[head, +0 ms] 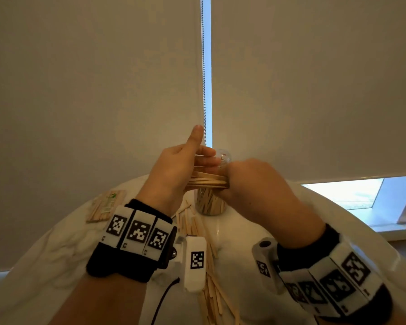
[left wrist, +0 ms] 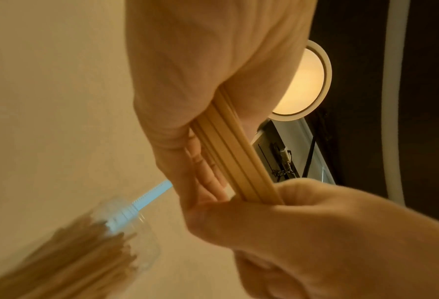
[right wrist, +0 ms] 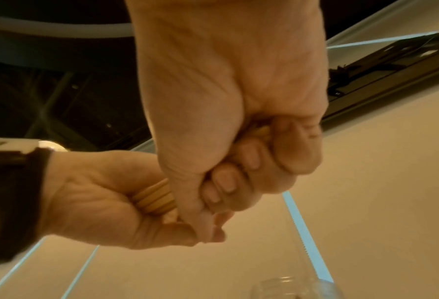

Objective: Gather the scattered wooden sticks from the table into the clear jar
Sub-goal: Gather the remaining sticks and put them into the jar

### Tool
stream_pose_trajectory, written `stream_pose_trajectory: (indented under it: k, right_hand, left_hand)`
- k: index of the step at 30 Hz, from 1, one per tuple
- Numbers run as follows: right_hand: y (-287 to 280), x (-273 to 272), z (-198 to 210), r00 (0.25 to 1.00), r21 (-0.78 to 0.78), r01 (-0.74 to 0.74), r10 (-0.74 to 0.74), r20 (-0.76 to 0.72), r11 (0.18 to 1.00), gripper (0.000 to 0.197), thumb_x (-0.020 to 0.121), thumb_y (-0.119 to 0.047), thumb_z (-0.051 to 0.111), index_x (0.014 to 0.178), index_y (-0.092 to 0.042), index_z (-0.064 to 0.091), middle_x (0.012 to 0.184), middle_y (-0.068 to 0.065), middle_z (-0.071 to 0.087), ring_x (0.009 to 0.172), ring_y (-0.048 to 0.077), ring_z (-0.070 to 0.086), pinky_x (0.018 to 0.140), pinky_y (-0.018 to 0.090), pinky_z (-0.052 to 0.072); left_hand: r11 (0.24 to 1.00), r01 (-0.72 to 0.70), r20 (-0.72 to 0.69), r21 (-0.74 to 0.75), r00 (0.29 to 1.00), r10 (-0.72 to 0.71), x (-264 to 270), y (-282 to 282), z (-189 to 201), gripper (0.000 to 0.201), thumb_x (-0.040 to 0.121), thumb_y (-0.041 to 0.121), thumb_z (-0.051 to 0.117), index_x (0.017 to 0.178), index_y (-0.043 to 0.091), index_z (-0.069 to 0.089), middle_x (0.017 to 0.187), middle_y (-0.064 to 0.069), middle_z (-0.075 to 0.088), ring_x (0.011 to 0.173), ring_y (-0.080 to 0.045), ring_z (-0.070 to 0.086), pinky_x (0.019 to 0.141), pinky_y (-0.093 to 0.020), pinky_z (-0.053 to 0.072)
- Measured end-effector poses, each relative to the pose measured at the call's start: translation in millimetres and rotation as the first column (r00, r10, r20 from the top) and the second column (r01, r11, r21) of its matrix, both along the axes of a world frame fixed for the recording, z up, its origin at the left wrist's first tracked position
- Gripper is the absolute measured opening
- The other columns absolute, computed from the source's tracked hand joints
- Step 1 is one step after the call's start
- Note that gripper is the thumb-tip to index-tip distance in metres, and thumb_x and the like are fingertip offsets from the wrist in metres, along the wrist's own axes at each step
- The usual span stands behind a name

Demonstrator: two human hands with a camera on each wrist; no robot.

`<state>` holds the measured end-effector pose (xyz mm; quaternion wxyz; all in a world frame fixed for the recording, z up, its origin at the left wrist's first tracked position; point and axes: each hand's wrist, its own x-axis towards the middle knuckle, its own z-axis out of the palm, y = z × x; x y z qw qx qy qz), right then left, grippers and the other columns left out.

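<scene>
Closest in, loose sticks [head: 211,299] lie scattered on the white bench [head: 244,233] between the two wrists, so there's plenty left to collect, and more fan out just behind the left wrist. Up over them, both hands meet around one bundle of sticks [head: 208,180], held level and squared up, likely so it can be tipped end-first through a narrow mouth. The left hand [head: 174,170] wraps its fingers round one end, thumb sticking straight up and clear of the wood. The right hand [head: 249,181] is closed tight in a fist on the other end; the right wrist view shows the rounded stick tips [right wrist: 154,199] poking out between the two palms. Directly below and just beyond the bundle stands the clear jar [head: 210,202], upright on the bench and already well filled with sticks, its rim showing near the left fingers. Further left sits a flat pack of sticks [head: 106,205], and behind everything hang the pale blinds [head: 92,90]
</scene>
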<state>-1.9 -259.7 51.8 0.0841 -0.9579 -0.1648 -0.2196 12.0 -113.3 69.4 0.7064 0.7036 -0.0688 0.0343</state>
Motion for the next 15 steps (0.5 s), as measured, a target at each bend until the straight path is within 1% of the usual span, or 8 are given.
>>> stream_pose_trajectory:
  k: [2, 4, 5, 7, 10, 12, 14, 15]
  right_hand:
    - [3.8, -1.5, -2.8, 0.999, 0.01, -0.001, 0.0, 0.033, 1.0, 0.025, 0.095, -0.044, 0.053, 0.105, -0.026, 0.068, 0.083, -0.004, 0.065, 0.07, 0.016, 0.063, 0.072, 0.034, 0.057]
    - [4.6, -2.5, -2.4, 1.0, 0.045, -0.007, 0.006, 0.024, 0.999, 0.026, 0.095, -0.045, 0.052, 0.102, -0.025, 0.068, 0.079, -0.005, 0.064, 0.067, 0.015, 0.061, 0.069, 0.033, 0.057]
    - [4.7, -2.1, -2.1, 1.0, 0.068, -0.008, 0.008, -0.001, 0.998, 0.025, 0.095, -0.044, 0.052, 0.099, -0.024, 0.068, 0.077, -0.005, 0.063, 0.066, 0.015, 0.061, 0.069, 0.033, 0.057]
    - [2.3, -0.4, -0.6, 0.999, 0.107, 0.027, -0.022, -0.047, 0.994, 0.02, 0.092, -0.04, 0.056, 0.09, -0.023, 0.065, 0.072, -0.003, 0.059, 0.066, 0.018, 0.06, 0.067, 0.033, 0.056]
    - [-4.3, -0.7, 3.8, 0.987, 0.149, 0.089, -0.068, -0.143, 0.985, 0.021, 0.088, -0.041, 0.061, 0.077, -0.023, 0.064, 0.062, -0.005, 0.052, 0.06, 0.018, 0.056, 0.059, 0.031, 0.049]
    - [-6.1, -2.4, 7.4, 0.978, 0.155, 0.055, -0.021, -0.21, 0.986, 0.017, 0.088, -0.042, 0.063, 0.081, -0.026, 0.066, 0.062, -0.006, 0.053, 0.06, 0.015, 0.055, 0.057, 0.029, 0.045]
    - [-6.3, -4.2, 9.9, 0.974, 0.162, 0.017, 0.021, -0.227, 0.987, 0.016, 0.087, -0.042, 0.066, 0.092, -0.027, 0.068, 0.07, -0.005, 0.06, 0.065, 0.014, 0.059, 0.058, 0.028, 0.046]
    - [-6.1, -4.9, 10.8, 0.976, 0.162, 0.001, 0.034, -0.214, 0.987, 0.016, 0.086, -0.043, 0.069, 0.094, -0.029, 0.068, 0.075, -0.005, 0.063, 0.069, 0.014, 0.06, 0.06, 0.027, 0.047]
  left_hand:
    - [0.998, 0.011, -0.016, -0.063, 1.0, -0.012, -2.7, -3.2, 1.8, 0.054, 0.096, 0.055, 0.053, 0.102, 0.005, 0.072, 0.091, -0.012, 0.078, 0.085, -0.028, 0.076, 0.077, -0.039, 0.06]
    - [0.99, 0.044, -0.042, -0.132, 0.998, -0.05, -5.0, -2.9, 5.4, 0.047, 0.098, 0.048, 0.053, 0.103, 0.005, 0.071, 0.094, -0.013, 0.077, 0.086, -0.027, 0.076, 0.074, -0.036, 0.06]
    - [0.99, 0.061, -0.045, -0.128, 0.997, -0.067, -5.7, -1.5, 7.0, 0.045, 0.099, 0.047, 0.053, 0.102, 0.006, 0.071, 0.095, -0.013, 0.077, 0.086, -0.026, 0.076, 0.074, -0.035, 0.06]
    - [0.996, 0.084, -0.034, 0.019, 0.996, -0.084, -7.2, 1.7, 8.3, 0.047, 0.098, 0.051, 0.051, 0.098, 0.01, 0.074, 0.094, -0.008, 0.078, 0.087, -0.023, 0.076, 0.074, -0.034, 0.059]
    - [0.942, 0.152, -0.018, 0.299, 0.988, -0.154, -10.9, 6.6, 7.2, 0.046, 0.094, 0.056, 0.055, 0.089, 0.018, 0.08, 0.088, -0.002, 0.078, 0.079, -0.016, 0.075, 0.067, -0.027, 0.057]
    - [0.904, 0.171, 0.03, 0.391, 0.98, -0.198, -12.0, 7.7, 4.9, 0.039, 0.089, 0.056, 0.062, 0.083, 0.022, 0.08, 0.077, -0.003, 0.076, 0.06, -0.015, 0.068, 0.057, -0.023, 0.052]
    - [0.887, 0.091, 0.134, 0.454, 0.977, -0.168, -9.6, 6.5, 0.6, 0.034, 0.085, 0.055, 0.068, 0.072, 0.025, 0.079, 0.055, -0.003, 0.065, 0.044, -0.013, 0.053, 0.046, -0.02, 0.043]
    - [0.886, 0.025, 0.183, 0.463, 0.976, -0.122, -7.0, 6.8, -1.6, 0.036, 0.084, 0.054, 0.07, 0.065, 0.024, 0.076, 0.046, -0.001, 0.057, 0.04, -0.013, 0.047, 0.043, -0.019, 0.039]
